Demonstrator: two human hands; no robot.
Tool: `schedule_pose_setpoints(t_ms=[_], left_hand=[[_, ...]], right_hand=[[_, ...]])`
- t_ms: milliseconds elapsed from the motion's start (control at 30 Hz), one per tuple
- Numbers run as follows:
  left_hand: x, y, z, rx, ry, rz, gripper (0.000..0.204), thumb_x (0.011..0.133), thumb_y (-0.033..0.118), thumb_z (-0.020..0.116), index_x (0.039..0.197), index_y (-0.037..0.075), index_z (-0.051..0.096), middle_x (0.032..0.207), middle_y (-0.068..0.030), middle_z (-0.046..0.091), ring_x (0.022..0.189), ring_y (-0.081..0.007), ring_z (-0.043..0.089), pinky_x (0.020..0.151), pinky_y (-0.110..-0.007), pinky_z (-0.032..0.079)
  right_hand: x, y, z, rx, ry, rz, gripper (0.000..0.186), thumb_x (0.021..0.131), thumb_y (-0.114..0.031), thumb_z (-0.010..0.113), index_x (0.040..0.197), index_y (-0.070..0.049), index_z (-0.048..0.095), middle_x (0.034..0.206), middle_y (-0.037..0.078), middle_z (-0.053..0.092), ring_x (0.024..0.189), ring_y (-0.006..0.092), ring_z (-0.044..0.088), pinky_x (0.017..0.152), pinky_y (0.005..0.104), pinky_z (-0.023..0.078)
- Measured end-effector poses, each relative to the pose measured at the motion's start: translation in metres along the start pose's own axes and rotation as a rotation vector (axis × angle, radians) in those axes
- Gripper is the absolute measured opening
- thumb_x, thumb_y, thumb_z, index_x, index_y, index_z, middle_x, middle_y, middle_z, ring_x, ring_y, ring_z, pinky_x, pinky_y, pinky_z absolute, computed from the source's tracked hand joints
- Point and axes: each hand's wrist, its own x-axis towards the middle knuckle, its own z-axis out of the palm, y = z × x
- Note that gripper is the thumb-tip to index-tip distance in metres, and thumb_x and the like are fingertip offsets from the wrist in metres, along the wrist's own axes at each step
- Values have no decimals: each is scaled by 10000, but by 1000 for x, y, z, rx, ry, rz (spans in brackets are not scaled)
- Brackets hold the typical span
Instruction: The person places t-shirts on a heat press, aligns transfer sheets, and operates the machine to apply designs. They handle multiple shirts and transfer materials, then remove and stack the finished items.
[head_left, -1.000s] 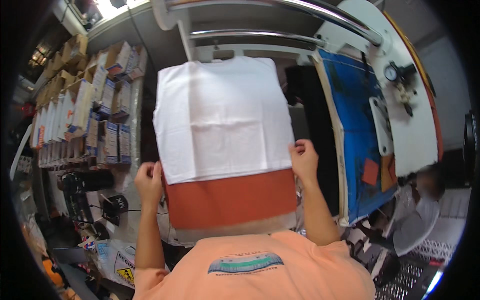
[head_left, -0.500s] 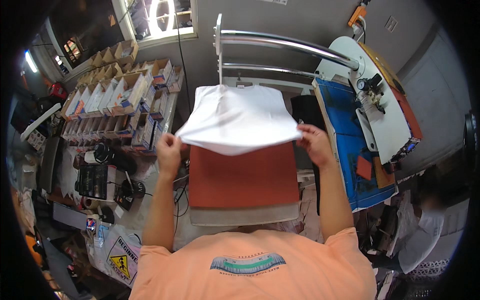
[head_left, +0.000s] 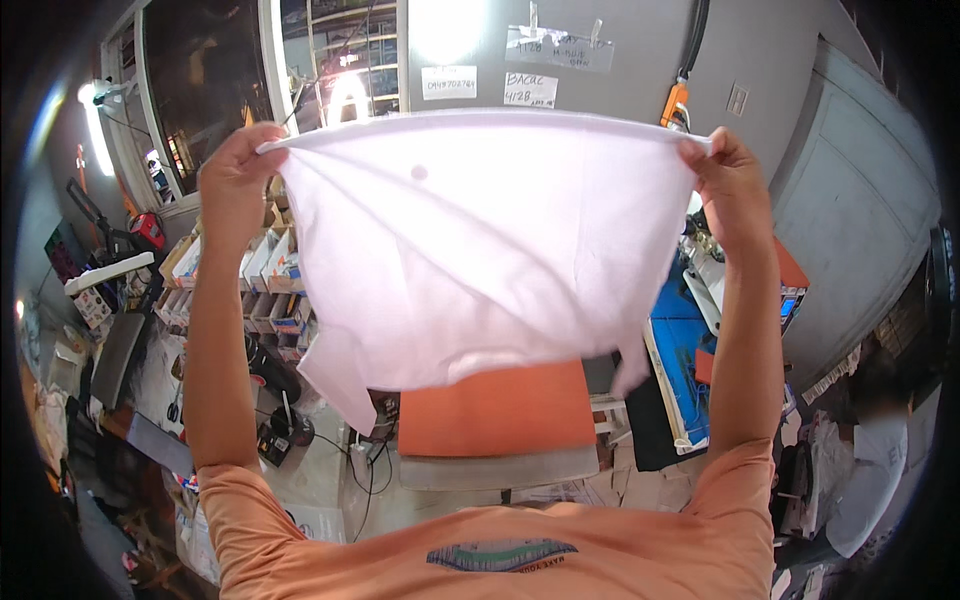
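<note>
A white T-shirt (head_left: 480,240) hangs spread wide in the air, its hem stretched along the top between my hands. My left hand (head_left: 238,185) is closed on one corner of the hem. At the other corner my right hand (head_left: 735,190) pinches the hem. The sleeves and neckline dangle at the bottom of the cloth. Below and behind it shows the orange-red pad (head_left: 495,410) of a press platen, whose pale grey front edge (head_left: 500,468) sticks out under it. The shirt hides the far part of the pad and the press arm.
Rows of cardboard bins (head_left: 275,262) stand at the left. A blue board (head_left: 672,350) lies at the right beside a dark cloth (head_left: 650,435). Cables (head_left: 372,480) run left of the platen. A person in a light shirt (head_left: 868,480) is at the far right.
Both hands have risen and moved apart, lifting the white T-shirt off the platen. It now hangs from its hem in front of the press. The view has tilted up toward the wall.
</note>
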Motion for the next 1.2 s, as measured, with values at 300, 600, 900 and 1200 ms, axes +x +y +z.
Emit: schedule_pose_setpoints(t_ms=[300,600,900,1200], left_hand=[[-12,21,-40,-187,-83,-165,187,922,-32,572,1085,13,651,969,-47,682,850,-116,642,768,-246,521],[2,34,-24,-426,20,-103,208,935,48,615,1139,10,615,1040,-72,666,976,-133,616,854,-284,491],[-8,51,7,331,541,458,205,955,167,639,1122,50,655,996,-58,685,894,-92,617,795,-211,481],[-27,-52,5,-109,0,-375,233,903,199,695,1061,36,639,883,-3,645,773,-80,592,710,-234,476]], right_hand=[[-17,-10,-11,-118,-36,134,91,884,-136,708,912,-54,680,829,10,654,771,101,589,744,259,497],[-4,-20,-11,-81,79,-77,169,952,-222,641,1018,-69,671,945,2,654,833,91,558,758,272,445],[-12,-35,28,-266,455,-243,201,982,-229,599,1026,-38,642,919,22,648,833,82,592,749,233,471],[-24,61,-24,249,204,140,100,922,-118,663,981,-38,656,893,3,634,855,84,596,741,215,471]])
